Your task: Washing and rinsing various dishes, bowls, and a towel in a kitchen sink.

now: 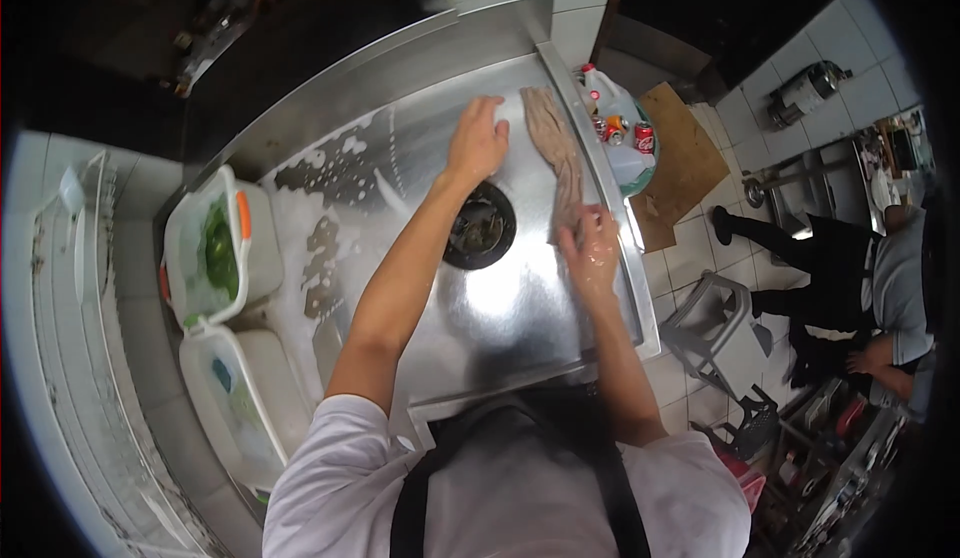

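Note:
A stainless steel counter (420, 363) with a raised rim lies before me. Over it, just beyond a round dark drain opening (480, 226) with scraps inside, my left hand (480, 137) has its fingers slightly bent and holds nothing. A twisted, wet-looking beige cloth (553, 137) stretches along the right rim. My right hand (592, 250), wet, is at the cloth's near end, fingers spread; whether it grips the cloth cannot be told. White suds (300, 213) cover the counter's left part.
At the left stand two white plastic tubs (259, 243) (274, 378), one with something green in cloudy water. Beyond the right rim are a bin (643, 175) of cans and bottles, cardboard (679, 153) and a grey plastic step stool (709, 318). People in dark trousers stand farther right.

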The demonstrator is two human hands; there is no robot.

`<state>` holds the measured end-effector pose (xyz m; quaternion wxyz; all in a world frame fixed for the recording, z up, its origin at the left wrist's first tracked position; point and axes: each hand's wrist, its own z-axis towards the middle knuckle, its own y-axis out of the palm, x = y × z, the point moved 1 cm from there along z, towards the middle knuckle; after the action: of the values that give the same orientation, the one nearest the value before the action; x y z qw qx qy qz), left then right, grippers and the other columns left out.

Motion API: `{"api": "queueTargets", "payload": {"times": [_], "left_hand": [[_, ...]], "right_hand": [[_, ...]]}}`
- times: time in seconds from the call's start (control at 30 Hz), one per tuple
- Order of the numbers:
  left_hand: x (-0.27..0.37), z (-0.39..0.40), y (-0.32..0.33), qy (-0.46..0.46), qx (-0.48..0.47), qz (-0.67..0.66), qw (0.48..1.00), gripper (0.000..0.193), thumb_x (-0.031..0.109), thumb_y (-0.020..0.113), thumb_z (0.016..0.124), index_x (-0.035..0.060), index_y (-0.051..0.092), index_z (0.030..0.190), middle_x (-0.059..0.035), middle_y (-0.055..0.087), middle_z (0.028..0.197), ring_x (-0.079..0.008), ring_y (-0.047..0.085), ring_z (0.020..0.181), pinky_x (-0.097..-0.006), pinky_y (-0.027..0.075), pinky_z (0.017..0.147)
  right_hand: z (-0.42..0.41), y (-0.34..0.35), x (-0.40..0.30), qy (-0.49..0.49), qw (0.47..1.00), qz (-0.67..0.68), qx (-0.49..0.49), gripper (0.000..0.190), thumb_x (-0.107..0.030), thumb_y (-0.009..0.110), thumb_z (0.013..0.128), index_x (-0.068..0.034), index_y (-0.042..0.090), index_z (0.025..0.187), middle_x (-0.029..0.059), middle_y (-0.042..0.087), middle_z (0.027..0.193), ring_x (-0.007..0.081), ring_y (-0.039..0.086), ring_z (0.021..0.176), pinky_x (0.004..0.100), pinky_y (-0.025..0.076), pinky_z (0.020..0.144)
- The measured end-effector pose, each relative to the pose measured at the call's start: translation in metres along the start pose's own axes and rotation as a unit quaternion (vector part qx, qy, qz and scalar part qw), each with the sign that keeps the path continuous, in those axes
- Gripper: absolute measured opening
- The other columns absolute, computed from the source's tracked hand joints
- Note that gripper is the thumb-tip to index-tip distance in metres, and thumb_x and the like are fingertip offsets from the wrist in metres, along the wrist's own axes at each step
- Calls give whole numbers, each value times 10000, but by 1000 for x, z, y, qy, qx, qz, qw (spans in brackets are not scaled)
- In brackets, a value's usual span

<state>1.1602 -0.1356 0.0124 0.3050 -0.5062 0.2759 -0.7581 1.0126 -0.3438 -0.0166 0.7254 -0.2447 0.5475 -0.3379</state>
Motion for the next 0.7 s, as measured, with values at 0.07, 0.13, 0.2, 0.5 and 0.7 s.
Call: {"api": "queueTargets", "payload": {"times": [0.07, 0.13, 0.2, 0.5, 0.7], "left_hand": [[-23, 20, 48, 109, -43, 22, 993, 406, 139, 531, 850, 39, 492, 1242, -217, 501, 1235, -351, 483, 1166, -432, 387, 993], [-66, 39, 85, 206, -115, 60, 970, 451, 176, 483, 880, 31, 461, 1306, -218, 454, 1335, -349, 405, 1273, -434, 315, 1064], [-105, 49, 96, 211, -154, 71, 963, 499, 222, 449, 913, 33, 407, 1373, -208, 409, 1400, -340, 360, 1319, -434, 265, 1101], [-121, 79, 47, 142, -98, 234, 957, 505, 280, 465, 914, 73, 404, 1371, -127, 445, 1361, -294, 445, 1234, -414, 345, 1030], [-157, 25, -24, 38, -80, 306, 948, 465, 254, 483, 903, 90, 444, 1336, -114, 506, 1250, -294, 489, 1152, -417, 381, 980]], "right_hand": [[-5, 30, 22, 36, 999, -14, -14, 408, -167, 663, 786, -15, 510, 1132, 203, 496, 1122, 385, 505, 952, 444, 460, 801], [-1, 66, 20, 51, 998, 0, -23, 391, -67, 641, 738, -14, 515, 1105, 174, 527, 1026, 359, 529, 889, 428, 458, 763], [7, 86, 15, 40, 999, 22, 4, 335, -11, 603, 740, -57, 545, 1067, 151, 548, 985, 344, 543, 870, 433, 462, 764], [89, 102, -13, 31, 987, -151, 39, 286, -12, 580, 674, -36, 614, 957, 136, 529, 1067, 321, 498, 1012, 429, 422, 822], [114, 148, -31, -68, 995, -58, 41, 236, 4, 545, 698, -29, 608, 923, 120, 529, 992, 297, 522, 952, 418, 420, 814]]}}
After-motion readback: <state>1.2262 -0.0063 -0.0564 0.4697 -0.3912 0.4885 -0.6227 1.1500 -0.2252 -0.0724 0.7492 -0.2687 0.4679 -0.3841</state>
